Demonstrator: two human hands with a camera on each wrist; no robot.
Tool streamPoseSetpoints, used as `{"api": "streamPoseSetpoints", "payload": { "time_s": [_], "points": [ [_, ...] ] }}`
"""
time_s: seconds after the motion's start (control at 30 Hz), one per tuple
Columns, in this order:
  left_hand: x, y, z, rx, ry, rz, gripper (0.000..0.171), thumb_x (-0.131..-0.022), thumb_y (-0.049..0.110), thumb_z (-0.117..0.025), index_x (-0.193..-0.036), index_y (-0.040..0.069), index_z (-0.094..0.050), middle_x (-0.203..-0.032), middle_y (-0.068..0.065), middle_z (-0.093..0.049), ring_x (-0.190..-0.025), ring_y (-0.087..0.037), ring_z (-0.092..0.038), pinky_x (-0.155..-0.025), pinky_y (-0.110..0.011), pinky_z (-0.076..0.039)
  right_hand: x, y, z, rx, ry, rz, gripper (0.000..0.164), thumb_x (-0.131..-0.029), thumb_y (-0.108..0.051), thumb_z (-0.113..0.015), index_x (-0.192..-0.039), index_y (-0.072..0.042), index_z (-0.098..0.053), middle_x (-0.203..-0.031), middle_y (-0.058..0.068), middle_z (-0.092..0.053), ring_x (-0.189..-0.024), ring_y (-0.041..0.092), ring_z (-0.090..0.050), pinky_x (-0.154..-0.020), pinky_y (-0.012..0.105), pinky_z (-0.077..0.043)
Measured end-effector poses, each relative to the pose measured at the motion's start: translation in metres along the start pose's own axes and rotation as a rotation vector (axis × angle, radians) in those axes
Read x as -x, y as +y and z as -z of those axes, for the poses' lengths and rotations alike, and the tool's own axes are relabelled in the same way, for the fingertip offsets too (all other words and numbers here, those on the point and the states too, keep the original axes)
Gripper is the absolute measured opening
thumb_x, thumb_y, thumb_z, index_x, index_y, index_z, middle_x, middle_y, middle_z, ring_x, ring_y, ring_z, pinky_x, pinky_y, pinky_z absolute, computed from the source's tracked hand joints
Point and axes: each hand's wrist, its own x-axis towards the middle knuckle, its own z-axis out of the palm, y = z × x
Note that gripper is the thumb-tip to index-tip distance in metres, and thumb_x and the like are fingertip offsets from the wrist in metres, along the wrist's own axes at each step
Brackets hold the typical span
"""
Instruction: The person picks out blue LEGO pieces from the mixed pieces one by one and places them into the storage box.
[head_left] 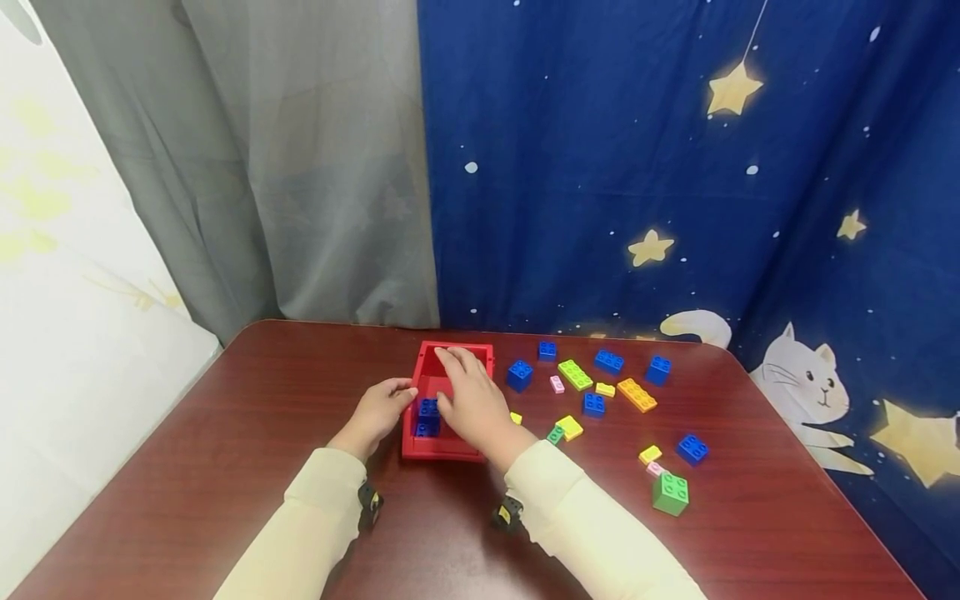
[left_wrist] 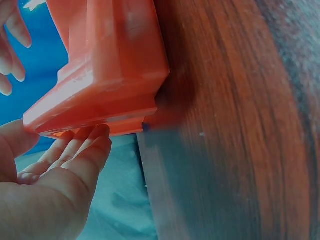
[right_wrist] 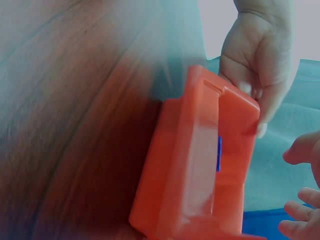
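A red box (head_left: pixel 442 448) stands on the table, with blue bricks (head_left: pixel 428 410) in its near left part. My left hand (head_left: pixel 377 413) holds the box's left rim; in the left wrist view the thumb lies at the rim and the fingers (left_wrist: pixel 92 142) curl against the outer wall. Over the right side of the box is my right hand (head_left: pixel 476 410), fingers spread and loosely bent, with nothing visible between them. In the right wrist view those fingers (right_wrist: pixel 299 211) appear above the opening, apart from the box (right_wrist: pixel 170 170). Part of the box's inside is hidden under the right hand.
Loose bricks lie right of the box: several blue ones (head_left: pixel 520 375), a lime one (head_left: pixel 575 375), an orange one (head_left: pixel 637 395), small yellow (head_left: pixel 650 454) and pink ones (head_left: pixel 557 384), and a green block (head_left: pixel 671 493). Curtains (head_left: pixel 337 167) hang behind the table (head_left: pixel 247 433).
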Motion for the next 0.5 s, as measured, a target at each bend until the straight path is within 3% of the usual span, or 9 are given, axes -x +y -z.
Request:
{"api": "streamPoseSetpoints", "payload": {
  "time_s": [0.5],
  "points": [
    [0.000,-0.001,-0.001,-0.004,0.005,0.019,0.044,-0.100,0.021,-0.050,-0.140,0.001,-0.046,-0.136,-0.025,-0.051,-0.125,-0.040,-0.049,-0.102,-0.053,-0.042,0.007,0.036,0.024,-0.009,0.098,-0.009,0.063,-0.083,-0.017,-0.074,-0.141,-0.013,-0.049,-0.141,0.011,-0.047,-0.127,0.028,-0.048,-0.094,0.045,-0.052]
  ]
}}
